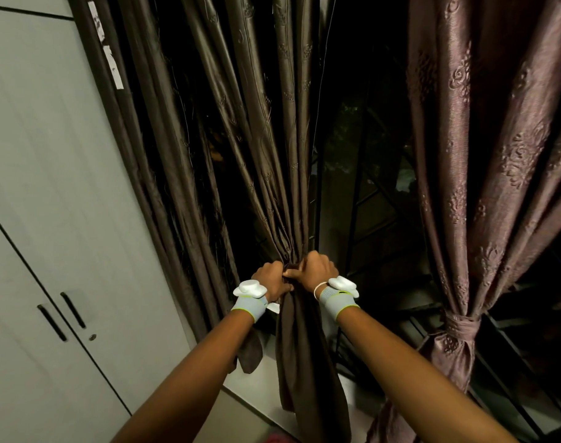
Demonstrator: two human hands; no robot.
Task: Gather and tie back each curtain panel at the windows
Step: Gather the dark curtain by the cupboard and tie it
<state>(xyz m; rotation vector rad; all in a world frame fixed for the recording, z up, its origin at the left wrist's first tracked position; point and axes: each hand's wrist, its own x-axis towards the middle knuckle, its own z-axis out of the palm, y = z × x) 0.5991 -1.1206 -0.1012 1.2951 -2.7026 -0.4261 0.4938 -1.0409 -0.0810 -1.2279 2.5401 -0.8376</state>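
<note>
The gathered waist of the dark brown satin curtain panel (299,346) is gripped from both sides: the left hand (272,281) is curled round the bunched folds, and the right hand (317,271) pinches a brown fabric tie band (290,272) at the same spot. Little room is left beside the grey two-door cupboard (49,219). Farther right, a mauve embossed curtain panel (483,155) hangs already knotted, with a dark window grille (371,219) seen between.

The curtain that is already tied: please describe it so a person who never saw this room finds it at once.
Start at the dark window between two curtains. The tied curtain hangs on its right, pinkish-brown with an embossed floral pattern. A knotted band cinches it low down, while the plainer dark brown curtain is gripped by both hands.
</note>
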